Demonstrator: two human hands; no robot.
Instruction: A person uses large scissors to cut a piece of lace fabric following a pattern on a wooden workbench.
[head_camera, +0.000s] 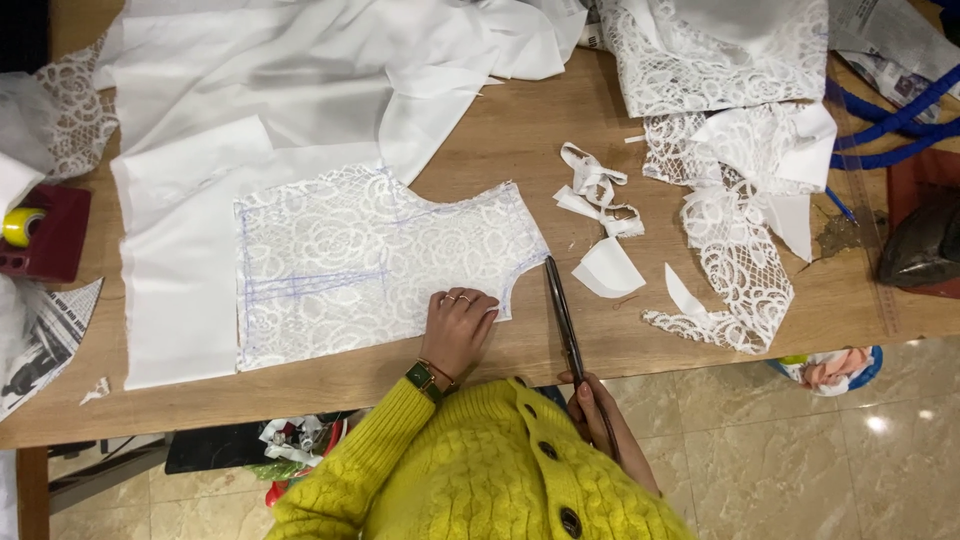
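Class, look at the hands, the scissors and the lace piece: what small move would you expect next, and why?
Probably closing the long dark scissors, held by the right hand, along the white lace panel's right edge: their tip sits at that edge, and the left hand presses the lace flat.

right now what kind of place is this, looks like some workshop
Probably a sewing or dressmaking workroom: a marked lace pattern piece under the left hand, scissors in the right hand, and lace scraps on a wooden table.

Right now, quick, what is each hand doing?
Left hand: open, pressing flat on the lace piece.
Right hand: closed, holding the scissors.
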